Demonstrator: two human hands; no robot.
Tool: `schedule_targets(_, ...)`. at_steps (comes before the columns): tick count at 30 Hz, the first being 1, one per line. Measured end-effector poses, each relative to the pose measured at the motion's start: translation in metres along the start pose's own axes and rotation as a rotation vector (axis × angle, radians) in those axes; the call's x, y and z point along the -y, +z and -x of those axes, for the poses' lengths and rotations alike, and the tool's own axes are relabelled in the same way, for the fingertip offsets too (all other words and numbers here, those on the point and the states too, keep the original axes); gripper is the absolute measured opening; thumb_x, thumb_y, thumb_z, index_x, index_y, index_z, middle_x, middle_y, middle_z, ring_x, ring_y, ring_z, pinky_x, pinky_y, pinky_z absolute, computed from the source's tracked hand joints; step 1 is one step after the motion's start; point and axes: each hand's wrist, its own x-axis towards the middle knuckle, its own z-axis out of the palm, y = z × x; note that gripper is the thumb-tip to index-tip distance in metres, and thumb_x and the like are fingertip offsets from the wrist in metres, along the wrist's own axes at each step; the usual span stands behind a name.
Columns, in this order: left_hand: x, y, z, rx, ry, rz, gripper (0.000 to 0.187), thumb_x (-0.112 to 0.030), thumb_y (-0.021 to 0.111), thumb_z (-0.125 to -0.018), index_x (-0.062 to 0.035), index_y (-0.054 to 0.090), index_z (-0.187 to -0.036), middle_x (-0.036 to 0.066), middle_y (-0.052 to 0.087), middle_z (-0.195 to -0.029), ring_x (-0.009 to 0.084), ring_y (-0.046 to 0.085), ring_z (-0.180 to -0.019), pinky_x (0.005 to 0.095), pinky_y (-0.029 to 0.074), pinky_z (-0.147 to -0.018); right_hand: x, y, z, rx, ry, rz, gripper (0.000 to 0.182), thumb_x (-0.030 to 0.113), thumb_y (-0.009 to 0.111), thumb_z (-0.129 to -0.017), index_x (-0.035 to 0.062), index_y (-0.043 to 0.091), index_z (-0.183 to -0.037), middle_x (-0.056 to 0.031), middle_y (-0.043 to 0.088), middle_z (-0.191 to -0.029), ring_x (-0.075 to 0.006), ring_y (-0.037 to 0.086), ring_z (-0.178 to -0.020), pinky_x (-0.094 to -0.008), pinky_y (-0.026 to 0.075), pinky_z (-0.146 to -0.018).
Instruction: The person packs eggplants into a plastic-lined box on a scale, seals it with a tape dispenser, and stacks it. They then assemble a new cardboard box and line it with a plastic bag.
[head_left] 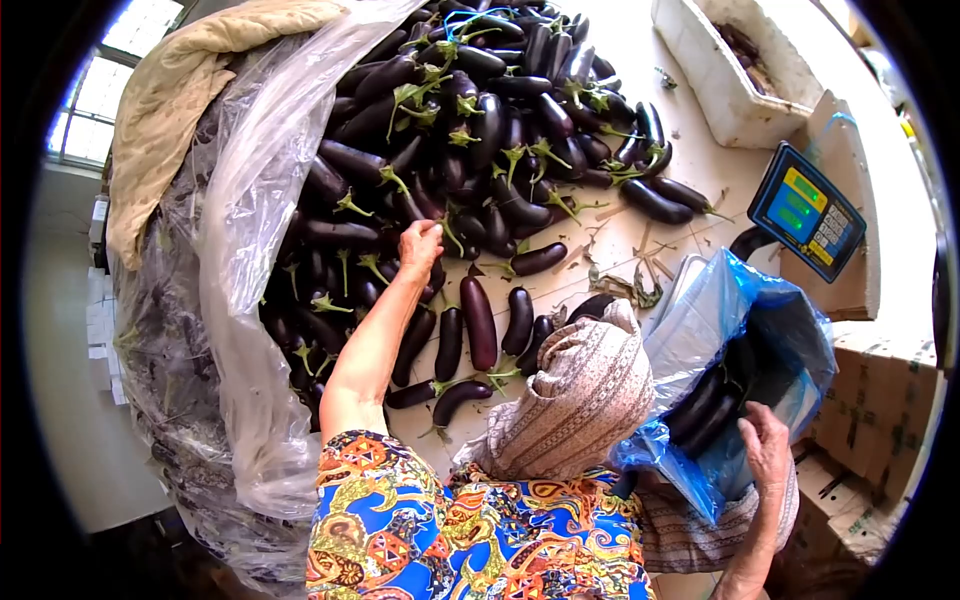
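blue bag (700,340) at right hand (765,440); left hand (420,243) seemingly gripping eggplant (432,268).

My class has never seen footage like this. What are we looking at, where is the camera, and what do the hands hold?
There is no machine here, only a person's two bare hands. One wide-angle camera, worn at the head, looks down over a headscarf and patterned dress. The left hand reaches into a heap of aubergines on a table. The right hand grips a blue bag with aubergines inside, next to a scale display.
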Motion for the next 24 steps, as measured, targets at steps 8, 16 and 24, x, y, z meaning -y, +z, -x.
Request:
schedule_targets(8, 0.044, 0.041, 0.036, 0.218, 0.017, -0.271, 0.031, -0.017, 0.065, -0.083, -0.0027, 0.068, -0.110, 0.012, 0.072, -0.096, 0.0184, 0.068, -0.075, 0.0320, 0.054, -0.073, -0.004, 0.017, 0.018, 0.128, 0.068, 0.029, 0.031, 0.009, 0.066, -0.084, -0.0033, 0.063, -0.113, -0.0159, 0.068, -0.089, -0.0223, 0.064, -0.073, -0.0332, 0.053, -0.069)
schedule_targets(16, 0.145, 0.004, 0.115, -0.049, -0.090, -0.547, 0.037, -0.014, 0.064, -0.080, -0.0009, 0.064, -0.114, 0.018, 0.069, -0.107, 0.0321, 0.065, -0.104, 0.0397, 0.049, -0.094, 0.000, 0.030, 0.015, 0.209, 0.093, 0.085, 0.032, 0.014, 0.064, -0.086, -0.0025, 0.062, -0.114, -0.0175, 0.068, -0.093, -0.0274, 0.065, -0.078, -0.0365, 0.052, -0.074)
schedule_targets(24, 0.193, -0.023, 0.150, -0.003, -0.194, -0.811, 0.069, -0.028, 0.075, -0.076, -0.0046, 0.046, -0.134, 0.023, 0.050, -0.129, 0.0397, 0.049, -0.122, 0.0458, 0.039, -0.103, 0.017, 0.035, 0.005, 0.249, 0.077, 0.103, 0.032, 0.017, 0.062, -0.089, -0.0013, 0.062, -0.115, -0.0197, 0.068, -0.100, -0.0296, 0.066, -0.083, -0.0370, 0.053, -0.078)
